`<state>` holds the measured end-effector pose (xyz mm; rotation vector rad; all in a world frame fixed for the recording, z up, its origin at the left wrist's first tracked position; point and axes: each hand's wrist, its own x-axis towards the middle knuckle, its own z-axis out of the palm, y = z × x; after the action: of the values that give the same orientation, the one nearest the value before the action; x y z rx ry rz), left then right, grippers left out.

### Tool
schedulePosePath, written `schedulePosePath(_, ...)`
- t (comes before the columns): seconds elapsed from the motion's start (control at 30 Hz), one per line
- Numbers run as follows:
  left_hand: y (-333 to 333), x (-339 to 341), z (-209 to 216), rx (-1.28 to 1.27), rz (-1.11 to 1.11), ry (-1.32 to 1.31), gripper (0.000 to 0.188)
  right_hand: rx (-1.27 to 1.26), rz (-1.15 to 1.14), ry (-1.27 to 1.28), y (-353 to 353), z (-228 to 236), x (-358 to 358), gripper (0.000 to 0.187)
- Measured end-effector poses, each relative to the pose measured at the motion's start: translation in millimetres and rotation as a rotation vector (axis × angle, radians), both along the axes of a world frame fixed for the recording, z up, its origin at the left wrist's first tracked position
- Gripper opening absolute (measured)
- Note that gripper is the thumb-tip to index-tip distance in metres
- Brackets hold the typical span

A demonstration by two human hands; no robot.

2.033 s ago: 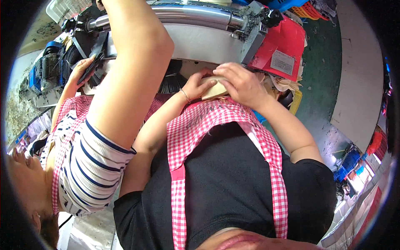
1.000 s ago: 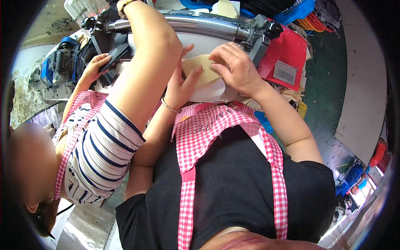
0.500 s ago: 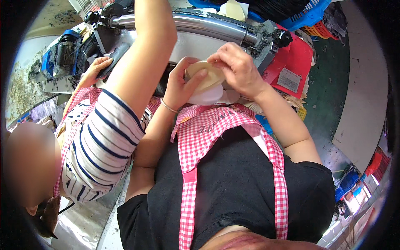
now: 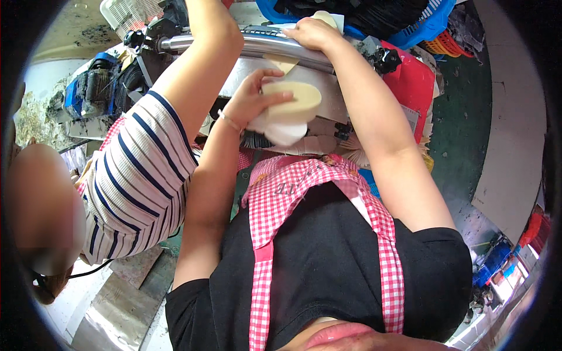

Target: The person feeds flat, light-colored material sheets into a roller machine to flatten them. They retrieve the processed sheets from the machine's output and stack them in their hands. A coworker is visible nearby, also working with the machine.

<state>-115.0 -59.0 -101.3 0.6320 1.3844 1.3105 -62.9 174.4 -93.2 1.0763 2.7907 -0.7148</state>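
Observation:
My left hand [image 4: 256, 99] grips a stack of cream insole-shaped pieces [image 4: 301, 100], thumb on top and fingers behind. White rounded pieces [image 4: 287, 133] hang just below the stack. Stretched past the metal roller [image 4: 257, 45], my right hand [image 4: 314, 33] has its fingers extended along the roller's far side, next to more cream pieces [image 4: 328, 19]. Whether a piece lies under those fingers is hidden. On the near side of the roller, a single cream piece [image 4: 283, 62] sticks out above the pale surface.
A co-worker's bare arm [image 4: 202, 64] crosses the roller's left end. Behind the machine stands a blue basket [image 4: 418, 36] of black material, with an orange basket [image 4: 449, 48] beside it. Red material [image 4: 404, 88] lies at the right. A blue motor-like unit [image 4: 88, 88] is far left.
My right hand has left the stack and moved up over the roller. My left hand keeps the stack, now turned flatter. A cream piece now shows at the roller. The co-worker's other hand has gone from sight.

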Motion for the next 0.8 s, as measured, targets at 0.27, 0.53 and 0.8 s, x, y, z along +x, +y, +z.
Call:
schedulePosePath(0.27,-93.3,18.0,18.1,0.137,0.185,-0.309,0.050,0.344,0.614,0.623,-104.8,23.4,109.4,0.013)
schedulePosePath(0.53,-53.8,9.9,11.9,0.024,0.187,0.097,0.014,0.099,0.303,0.617,-85.1,12.3,93.4,0.024)
schedulePosePath(0.8,-41.4,21.9,12.0,-0.177,0.160,0.483,0.055,-0.003,0.287,0.497,-85.1,27.6,86.3,0.028)
